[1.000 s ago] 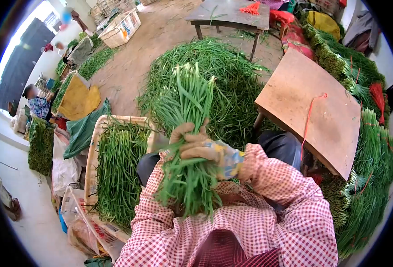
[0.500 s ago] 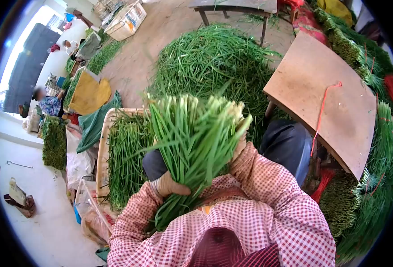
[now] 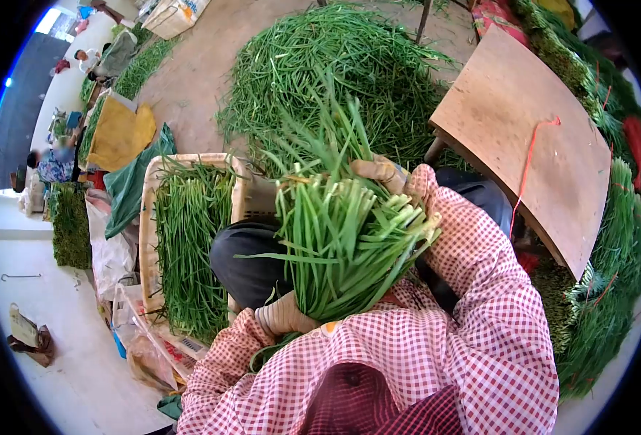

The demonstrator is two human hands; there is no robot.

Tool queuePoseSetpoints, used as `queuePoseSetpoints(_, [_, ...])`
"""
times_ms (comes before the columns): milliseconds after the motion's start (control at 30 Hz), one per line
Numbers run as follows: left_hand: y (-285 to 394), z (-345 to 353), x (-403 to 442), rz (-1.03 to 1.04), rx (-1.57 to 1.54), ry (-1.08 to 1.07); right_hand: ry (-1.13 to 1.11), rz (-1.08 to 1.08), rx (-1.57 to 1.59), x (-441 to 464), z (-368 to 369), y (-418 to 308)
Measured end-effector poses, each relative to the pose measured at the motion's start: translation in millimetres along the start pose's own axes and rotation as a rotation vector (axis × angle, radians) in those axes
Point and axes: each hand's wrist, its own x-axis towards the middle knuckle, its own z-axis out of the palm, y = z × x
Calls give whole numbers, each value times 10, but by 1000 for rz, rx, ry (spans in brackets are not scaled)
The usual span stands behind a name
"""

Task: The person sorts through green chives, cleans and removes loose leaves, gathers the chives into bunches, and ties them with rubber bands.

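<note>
A thick bunch of garlic chives (image 3: 342, 246) lies over my lap, its pale cut ends pointing up and to the right. My gloved left hand (image 3: 288, 314) is wrapped round the leafy lower part of that bunch. Beyond it, my gloved right hand (image 3: 380, 174) is closed on a smaller bundle of chives (image 3: 346, 134), whose leaves stick up and away from me. Part of the right hand's fingers is hidden by the leaves. Just past this bundle lies the big loose heap of chives (image 3: 298, 61) on the floor.
To my left stands a cream plastic crate (image 3: 148, 239) packed with chives. A brown board table (image 3: 523, 145) with a red tie (image 3: 529, 174) on it is at my right. Tied bundles of chives (image 3: 610, 290) are stacked beyond it. Another person (image 3: 55, 167) sits far left.
My right hand has moved from the big bunch's cut ends forward toward the heap and now grips a smaller bundle. The big bunch has tipped right and lower, still in my left hand.
</note>
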Motion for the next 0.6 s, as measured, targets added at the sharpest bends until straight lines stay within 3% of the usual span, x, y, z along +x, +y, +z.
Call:
queuePoseSetpoints(67, [123, -24, 18, -57, -216, 100, 127, 127, -296, 113, 35, -127])
queuePoseSetpoints(133, [131, -25, 3, -105, -300, 149, 60, 59, -538, 258, -28, -125])
queuePoseSetpoints(200, [108, 6, -9, -130, -329, 175, 272, 58, -710, 379, 24, -110])
queuePoseSetpoints(267, [86, 26, -21, -139, -349, 203, 371, -47, -570, 492, -79, -18])
queuePoseSetpoints(333, [76, 41, -34, -149, -356, 229, 482, -108, -629, 640, -126, 95])
queuePoseSetpoints(367, [76, 49, -41, -153, -362, 242, 485, -18, -792, 708, -155, 52])
queuePoseSetpoints(433, [57, 57, -62, -160, -367, 262, 351, -44, -749, 712, -164, -42])
queuePoseSetpoints(533, [45, 74, -49, -159, -352, 291, 1041, -1, -788, 886, -121, -775])
queuePoseSetpoints(600, [27, 84, 4, -151, -325, 310, 1041, -190, -574, 711, 27, -1358])
